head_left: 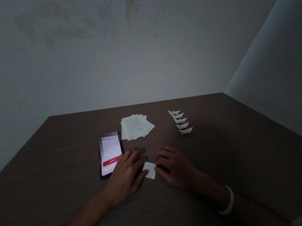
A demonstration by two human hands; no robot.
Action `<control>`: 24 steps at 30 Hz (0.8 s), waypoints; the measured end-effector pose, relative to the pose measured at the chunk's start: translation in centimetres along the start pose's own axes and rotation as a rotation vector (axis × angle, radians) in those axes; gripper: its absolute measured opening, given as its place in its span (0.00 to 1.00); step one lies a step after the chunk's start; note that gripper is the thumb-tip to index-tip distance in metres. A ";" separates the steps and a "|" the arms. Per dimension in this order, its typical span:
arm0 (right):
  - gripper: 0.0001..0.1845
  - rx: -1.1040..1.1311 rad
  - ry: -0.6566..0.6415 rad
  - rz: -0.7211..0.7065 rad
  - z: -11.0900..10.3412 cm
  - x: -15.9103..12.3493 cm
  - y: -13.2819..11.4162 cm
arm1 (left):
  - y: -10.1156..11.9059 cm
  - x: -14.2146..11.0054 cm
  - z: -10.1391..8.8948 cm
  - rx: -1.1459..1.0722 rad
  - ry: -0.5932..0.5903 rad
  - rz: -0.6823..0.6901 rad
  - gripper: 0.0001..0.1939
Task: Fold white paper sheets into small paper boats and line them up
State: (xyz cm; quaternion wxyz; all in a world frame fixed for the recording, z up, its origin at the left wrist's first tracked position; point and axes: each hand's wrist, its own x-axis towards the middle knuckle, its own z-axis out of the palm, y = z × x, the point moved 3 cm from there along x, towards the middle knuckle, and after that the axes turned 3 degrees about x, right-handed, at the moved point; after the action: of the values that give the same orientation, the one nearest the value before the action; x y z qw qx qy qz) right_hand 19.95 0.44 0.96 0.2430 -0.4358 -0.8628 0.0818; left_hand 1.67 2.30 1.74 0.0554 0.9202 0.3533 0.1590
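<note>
A small folded paper (150,170) with printed lines, roughly square and set at a tilt, lies between my hands low above or on the tabletop. My left hand (126,174) has its thumb and index finger at the paper's left edge, the other fingers reaching forward. At the right corner, my right hand (177,167) pinches the same paper between thumb and fingers, which are curled. How far the fingertips go under the paper is hidden. Beyond my right hand stand several folded paper boats (182,121) in a row.
A phone (110,154) with a lit screen lies left, partly behind my left hand. A loose stack of printed paper sheets (134,126) lies farther back. The dark wooden table (49,168) meets a grey wall (144,65). A pale bracelet (227,201) circles my right wrist.
</note>
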 end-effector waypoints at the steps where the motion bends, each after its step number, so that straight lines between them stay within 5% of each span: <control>1: 0.05 0.022 0.011 0.011 0.0 0.0 0.1 | 0.0 0.0 0.0 -0.029 -0.002 -0.002 0.14; 11: 0.03 0.218 0.092 -0.062 0.3 0.4 0.6 | -0.1 -0.4 -0.1 -0.134 0.131 0.014 0.07; 17: 0.04 0.058 0.181 -0.152 -0.5 0.0 0.4 | 0.8 -0.7 -1.3 0.035 0.282 0.188 0.10; 24: 0.07 -0.044 0.021 -0.211 0.4 0.0 0.7 | 1.3 -0.8 -0.1 0.251 0.124 0.264 0.10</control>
State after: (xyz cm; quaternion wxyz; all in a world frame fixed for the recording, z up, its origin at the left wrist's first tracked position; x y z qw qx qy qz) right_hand 20.22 0.91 0.37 0.2497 -0.3484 -0.9029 0.0321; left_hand 1.87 0.80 1.91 -0.1030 0.9467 0.2494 0.1761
